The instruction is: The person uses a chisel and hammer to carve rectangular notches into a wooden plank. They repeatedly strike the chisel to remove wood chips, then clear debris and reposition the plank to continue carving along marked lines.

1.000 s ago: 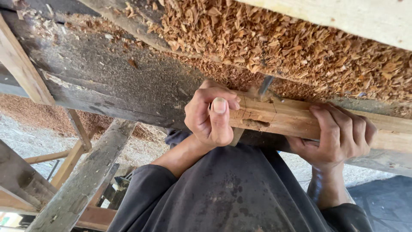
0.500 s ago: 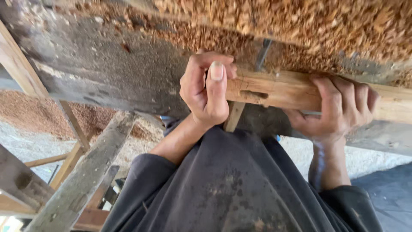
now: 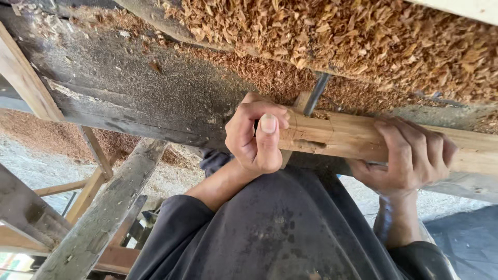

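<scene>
- Wood bar lies across the bench, running off to the right edge of view, just below a pile of shavings.
- My left hand is clenched round the bar's near end, thumb up against the end face.
- My right hand grasps the bar further along, fingers curled over its top.
- I see a dark metal rod sticking out of the shavings right behind the bar, beside a small wood peg; can't tell if they touch.
- Dark sleeves and my grey clothing fill the bottom.
- Grey timber frame sits lower left.
</scene>
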